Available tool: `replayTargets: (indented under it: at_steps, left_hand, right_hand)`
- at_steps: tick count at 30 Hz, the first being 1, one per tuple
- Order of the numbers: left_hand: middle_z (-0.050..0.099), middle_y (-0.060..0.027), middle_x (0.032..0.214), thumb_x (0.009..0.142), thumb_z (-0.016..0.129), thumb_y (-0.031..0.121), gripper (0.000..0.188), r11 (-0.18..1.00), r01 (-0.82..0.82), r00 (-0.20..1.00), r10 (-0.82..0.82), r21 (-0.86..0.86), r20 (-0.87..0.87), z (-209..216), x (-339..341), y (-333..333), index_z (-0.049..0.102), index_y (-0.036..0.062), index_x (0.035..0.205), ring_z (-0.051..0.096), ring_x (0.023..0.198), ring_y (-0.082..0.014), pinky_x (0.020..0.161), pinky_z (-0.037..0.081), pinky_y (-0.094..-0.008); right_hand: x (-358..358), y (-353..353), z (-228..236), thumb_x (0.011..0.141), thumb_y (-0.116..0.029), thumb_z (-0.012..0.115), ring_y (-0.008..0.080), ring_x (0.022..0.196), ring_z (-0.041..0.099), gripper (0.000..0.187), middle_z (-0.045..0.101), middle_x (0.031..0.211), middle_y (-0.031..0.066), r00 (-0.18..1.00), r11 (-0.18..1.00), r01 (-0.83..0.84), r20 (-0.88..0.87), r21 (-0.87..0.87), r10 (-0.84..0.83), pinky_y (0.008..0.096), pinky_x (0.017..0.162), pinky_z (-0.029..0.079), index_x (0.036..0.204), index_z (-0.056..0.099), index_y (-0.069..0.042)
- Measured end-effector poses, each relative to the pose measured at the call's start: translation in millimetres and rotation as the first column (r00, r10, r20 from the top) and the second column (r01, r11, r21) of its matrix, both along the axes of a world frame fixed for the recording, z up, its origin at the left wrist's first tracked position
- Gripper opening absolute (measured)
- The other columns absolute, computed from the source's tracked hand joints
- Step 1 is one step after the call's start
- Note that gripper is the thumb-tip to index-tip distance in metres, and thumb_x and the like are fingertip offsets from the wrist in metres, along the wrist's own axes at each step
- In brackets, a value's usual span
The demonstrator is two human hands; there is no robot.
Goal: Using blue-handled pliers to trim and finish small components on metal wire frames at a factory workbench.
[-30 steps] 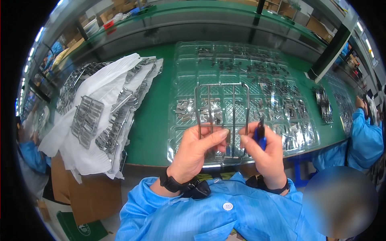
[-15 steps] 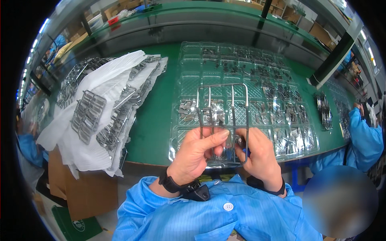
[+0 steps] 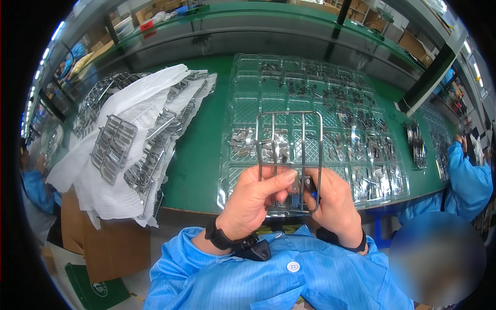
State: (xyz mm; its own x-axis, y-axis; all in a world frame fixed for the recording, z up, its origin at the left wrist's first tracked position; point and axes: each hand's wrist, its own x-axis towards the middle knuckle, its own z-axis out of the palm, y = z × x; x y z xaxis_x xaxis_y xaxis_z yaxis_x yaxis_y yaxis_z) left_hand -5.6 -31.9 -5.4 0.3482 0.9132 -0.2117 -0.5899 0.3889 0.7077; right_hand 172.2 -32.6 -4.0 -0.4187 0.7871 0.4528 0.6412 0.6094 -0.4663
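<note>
In front of my chest, my left hand (image 3: 247,200) grips the lower part of a thin grey metal frame (image 3: 303,137) with long bars, thumb pressed over a small flat piece. My right hand (image 3: 337,200) is closed at the frame's lower right, around a small dark tool (image 3: 310,183) with a bit of blue; most of it is hidden by the fingers. The frame's upper part shows only bare bars. Beneath and beyond it lies a clear plastic compartment tray (image 3: 245,106), with small metal pieces in many of its pockets.
Left on the green table (image 3: 199,121), white wrapping sheets (image 3: 77,173) lie among piled metal part frames (image 3: 113,150). A smaller stack of frames (image 3: 415,144) stands right of the tray, near a post (image 3: 434,72). A co-worker's blue sleeve (image 3: 467,173) is at the right.
The metal frame has shifted slightly down and to the right, with both hands moving a little along with it. The grip looks unchanged.
</note>
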Motion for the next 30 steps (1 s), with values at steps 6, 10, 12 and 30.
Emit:
replayTargets:
  at_steps: [6, 10, 12, 30]
  left_hand:
    - [0.057, 0.0009, 0.072, 0.084, 0.066, 0.013, 0.012, 0.999, -0.036, 0.996, 0.037, 0.013, -0.086, 4.3, 3.2, -3.4, 0.061, 0.0038, 0.089, 0.049, 0.057, -0.0039, 0.049, 0.035, -0.0154]
    - [0.056, 0.0023, 0.071, 0.083, 0.068, 0.014, 0.014, 0.997, -0.076, 0.980, 0.073, -0.010, -0.183, 1.0, -0.1, -2.1, 0.061, 0.0053, 0.091, 0.049, 0.057, -0.0031, 0.047, 0.032, -0.0151]
    - [0.055, 0.0030, 0.073, 0.082, 0.068, 0.013, 0.016, 0.996, -0.092, 0.973, 0.090, -0.002, -0.212, -5.0, -8.4, 2.2, 0.059, 0.0063, 0.093, 0.049, 0.059, -0.0035, 0.050, 0.035, -0.0157]
    - [0.063, -0.0039, 0.089, 0.086, 0.064, 0.013, 0.015, 0.989, 0.025, 0.972, 0.010, 0.145, -0.234, -11.5, 3.3, -0.5, 0.061, 0.0021, 0.096, 0.059, 0.082, -0.0078, 0.070, 0.049, -0.0203]
  right_hand:
    - [3.0, -3.8, 1.4, 0.070, -0.003, 0.066, 0.0353, 0.070, 0.059, 0.024, 0.057, 0.074, 0.0147, 0.998, 0.995, 0.030, 0.056, -0.093, -0.025, 0.0447, 0.060, 0.047, 0.089, 0.052, -0.002]
    - [8.0, -5.1, -1.2, 0.072, -0.003, 0.064, 0.0364, 0.067, 0.058, 0.022, 0.057, 0.073, 0.0177, 0.986, 0.987, 0.103, 0.147, -0.126, -0.084, 0.0429, 0.057, 0.044, 0.091, 0.052, -0.001]
    - [13.5, -4.8, -2.8, 0.074, -0.005, 0.064, 0.0366, 0.067, 0.058, 0.020, 0.057, 0.073, 0.0181, 0.960, 0.976, 0.176, 0.240, -0.127, -0.141, 0.0431, 0.056, 0.044, 0.090, 0.052, -0.002]
    - [0.6, -0.4, -0.2, 0.085, -0.007, 0.059, 0.0062, 0.062, 0.053, 0.008, 0.059, 0.067, 0.0065, 0.794, 0.863, -0.118, -0.568, -0.492, -0.215, 0.0254, 0.054, 0.042, 0.085, 0.057, 0.001]
